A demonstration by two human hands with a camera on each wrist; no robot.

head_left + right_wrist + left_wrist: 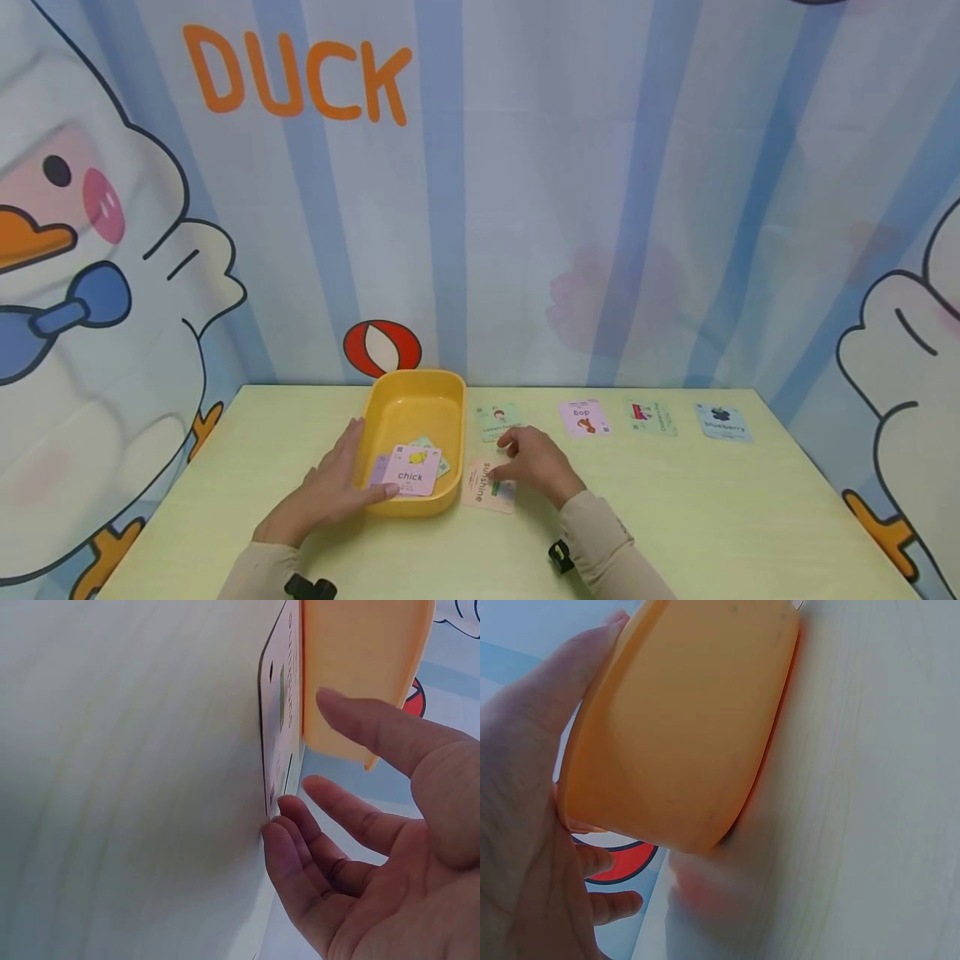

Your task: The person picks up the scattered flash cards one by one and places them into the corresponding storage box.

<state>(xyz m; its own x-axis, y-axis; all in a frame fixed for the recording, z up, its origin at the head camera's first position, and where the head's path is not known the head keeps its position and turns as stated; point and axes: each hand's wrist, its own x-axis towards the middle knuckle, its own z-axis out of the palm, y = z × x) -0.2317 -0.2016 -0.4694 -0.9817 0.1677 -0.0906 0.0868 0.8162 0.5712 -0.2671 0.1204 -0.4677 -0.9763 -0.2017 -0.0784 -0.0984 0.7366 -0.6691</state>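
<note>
Yellow bin (420, 407), gripped by the left hand (330, 485); beneath the right hand (538, 460), its fingers relaxed, lies the sunshine card (482, 493).

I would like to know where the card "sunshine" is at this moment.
In the head view, the sunshine card lies on the table, just right of the yellow bin and partly hidden by the right hand.
</note>
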